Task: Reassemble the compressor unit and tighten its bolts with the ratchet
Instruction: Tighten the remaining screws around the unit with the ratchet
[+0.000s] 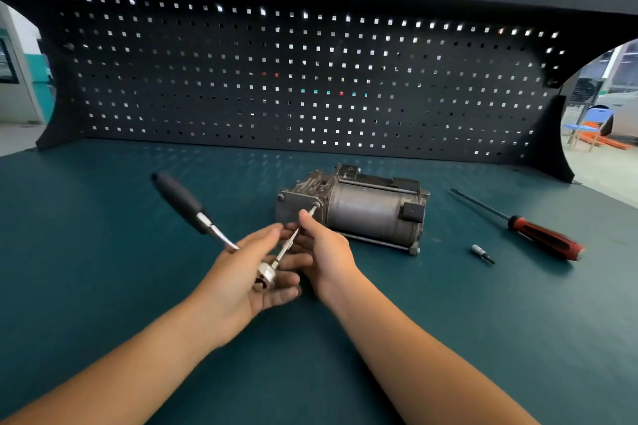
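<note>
A dark perforated pegboard (310, 79) is standing along the back of the workbench, and a teal bench mat (103, 304) is covering the top in front of it. The compressor unit (366, 210) is lying on its side near the middle of the mat, with its cylindrical motor body pointing right and its square end plate facing the person.

The ratchet (207, 222) is being held above the mat just in front of that plate, its black handle angling up and to the left. The left hand (238, 272) is cradling the ratchet's chrome head, with the fingers curling under it. A slim extension bar (288, 247) is running from the head up to the bolt (315, 208) at the plate's upper right corner. The right hand (328, 252) is pinching this bar near its tip, right at the bolt.

A red-and-black screwdriver (538, 233) is lying on the mat well to the right of the compressor. A small socket bit (481, 252) is lying near the screwdriver, between it and the compressor.
</note>
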Available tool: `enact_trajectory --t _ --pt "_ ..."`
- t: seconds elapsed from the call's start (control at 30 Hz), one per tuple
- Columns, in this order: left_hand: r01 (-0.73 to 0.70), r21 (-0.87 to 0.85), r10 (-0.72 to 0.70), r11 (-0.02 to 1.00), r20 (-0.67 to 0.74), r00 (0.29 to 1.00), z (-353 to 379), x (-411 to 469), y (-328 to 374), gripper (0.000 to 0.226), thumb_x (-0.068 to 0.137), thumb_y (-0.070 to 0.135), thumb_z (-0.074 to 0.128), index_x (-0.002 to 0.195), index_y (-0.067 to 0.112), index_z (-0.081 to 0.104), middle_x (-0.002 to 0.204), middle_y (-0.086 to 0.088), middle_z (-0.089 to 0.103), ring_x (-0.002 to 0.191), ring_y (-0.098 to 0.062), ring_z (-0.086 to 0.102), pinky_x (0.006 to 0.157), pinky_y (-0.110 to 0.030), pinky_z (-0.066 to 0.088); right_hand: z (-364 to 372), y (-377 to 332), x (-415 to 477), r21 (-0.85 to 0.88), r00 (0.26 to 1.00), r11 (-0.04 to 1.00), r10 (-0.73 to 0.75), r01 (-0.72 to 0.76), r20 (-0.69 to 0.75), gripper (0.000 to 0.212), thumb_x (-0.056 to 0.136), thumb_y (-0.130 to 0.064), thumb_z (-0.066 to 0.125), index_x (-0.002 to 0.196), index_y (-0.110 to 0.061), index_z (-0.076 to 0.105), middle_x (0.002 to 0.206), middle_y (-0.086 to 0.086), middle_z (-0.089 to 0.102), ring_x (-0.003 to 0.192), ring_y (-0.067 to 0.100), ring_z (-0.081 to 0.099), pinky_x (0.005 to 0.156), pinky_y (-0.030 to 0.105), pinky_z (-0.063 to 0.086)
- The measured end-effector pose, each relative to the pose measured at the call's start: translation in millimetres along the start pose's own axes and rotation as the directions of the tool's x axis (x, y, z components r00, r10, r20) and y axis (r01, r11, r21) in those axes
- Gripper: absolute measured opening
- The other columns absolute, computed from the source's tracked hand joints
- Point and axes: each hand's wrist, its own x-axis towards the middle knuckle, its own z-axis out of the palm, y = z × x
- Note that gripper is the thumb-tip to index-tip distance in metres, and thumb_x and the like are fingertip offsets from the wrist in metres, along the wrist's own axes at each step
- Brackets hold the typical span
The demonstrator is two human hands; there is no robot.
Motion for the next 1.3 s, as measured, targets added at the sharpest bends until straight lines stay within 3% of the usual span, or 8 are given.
enact_trajectory --t 0.1,0.33,0.7,0.8,0.93,1.07,1.13,1.3 --pt "0.094 -0.207 -0.099 0.974 -0.012 0.995 -1.1 -1.0 5.5 0.017 0.094 0.025 0.049 0.101 0.015 0.061 0.073 -0.019 0.071 0.037 -0.013 0.055 0.039 -0.023 0.051 -1.0 2.0 2.9 -0.04 1.0 0.999 -0.021 0.022 0.019 0.027 0.091 -0.029 0.057 0.076 -0.008 0.063 0.065 0.003 0.066 0.038 0.007 0.049 0.059 0.025 0.041" --pt "0.1 -0.151 -0.1 0.983 0.007 0.995 0.9 -1.3 -0.6 0.02 0.093 0.022 0.05 0.099 0.01 0.064 0.062 -0.013 0.066 0.036 -0.012 0.052 0.037 -0.022 0.049 -10.8 5.5 2.5 -0.035 0.997 0.999 -0.038 0.04 0.069 0.027 0.09 -0.031 0.059 0.085 -0.004 0.061 0.053 -0.002 0.059 0.037 0.007 0.049 0.044 0.022 0.044" --pt "-0.072 0.285 0.087 0.956 -0.041 0.995 0.1 -1.5 -3.0 0.021 0.092 0.009 0.049 0.102 0.021 0.063 0.056 -0.004 0.064 0.036 -0.011 0.047 0.035 -0.017 0.035 -11.6 9.0 4.3 -0.039 0.996 0.996 -0.084 0.086 0.035 0.023 0.089 -0.027 0.061 0.082 -0.005 0.062 0.067 0.007 0.065 0.066 0.019 0.062 0.062 0.026 0.052" --pt "-0.189 0.514 0.202 0.837 0.03 0.979 -2.0 0.1 -8.3 0.026 0.091 0.008 0.05 0.101 0.031 0.058 0.057 0.001 0.065 0.037 -0.009 0.049 0.038 -0.017 0.036 -11.7 8.4 3.9 -0.037 0.997 0.997 -0.068 0.069 0.021 0.022 0.09 -0.026 0.06 0.081 -0.006 0.061 0.06 0.003 0.063 0.059 0.016 0.06 0.053 0.023 0.048" --pt "-0.393 0.773 0.377 0.498 0.215 0.901 -10.4 0.3 -14.4 0.03 0.084 0.014 0.058 0.093 0.043 0.054 0.065 0.018 0.064 0.052 0.0 0.055 0.051 -0.01 0.04 -12.0 10.2 5.6 -0.033 0.998 0.998 -0.057 0.057 0.018 0.02 0.09 -0.025 0.06 0.081 -0.007 0.061 0.073 0.008 0.062 0.07 0.019 0.059 0.064 0.026 0.05" --pt "-0.454 0.876 0.443 0.165 0.345 0.827 -14.4 2.3 -16.0 0.048 0.08 0.022 0.062 0.122 0.04 0.046 0.074 0.017 0.062 0.076 -0.006 0.06 0.069 -0.025 0.048 -11.0 12.0 9.4 0.001 0.998 0.998 -0.055 0.055 -0.001 0.022 0.089 -0.025 0.062 0.079 -0.006 0.061 0.068 0.006 0.06 0.071 0.02 0.059 0.071 0.028 0.05" --pt "-0.44 0.894 0.486 0.092 0.345 0.803 -14.3 3.0 -15.5 0.051 0.08 0.027 0.061 0.126 0.04 0.043 0.08 0.016 0.06 0.083 -0.013 0.06 0.075 -0.033 0.05 -11.6 12.5 10.7 -0.006 0.998 0.998 -0.063 0.063 0.008 0.021 0.089 -0.025 0.062 0.079 -0.006 0.061 0.066 0.005 0.063 0.069 0.019 0.061 0.071 0.028 0.05" --pt "-0.387 0.922 0.53 -0.029 0.342 0.776 -15.1 2.5 -15.6 0.059 0.083 0.036 0.058 0.137 0.041 0.033 0.104 0.018 0.053 0.1 -0.015 0.058 0.081 -0.029 0.047 -14.4 12.8 10.2 -0.038 0.996 0.997 -0.069 0.071 0.051 0.021 0.09 -0.026 0.061 0.078 -0.009 0.061 0.067 0.002 0.067 0.072 0.018 0.063 0.078 0.031 0.05"
